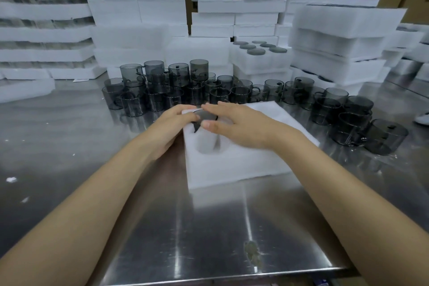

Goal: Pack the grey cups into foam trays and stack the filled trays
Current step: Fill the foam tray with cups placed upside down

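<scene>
Grey cup [204, 116], smoky and translucent with a dark round face upward, sits in the far-left pocket of the white foam tray [232, 165] on the steel table [209, 227]. The right hand [234, 126] lies over it, fingers straight and flat. The left hand [171, 123] curls its fingers round the tray's far-left corner. More handled cups [162, 86] crowd just behind.

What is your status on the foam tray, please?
Left hand grips grey cup, right hand presses it into foam tray. Near pocket empty. Nothing blocking.
</scene>
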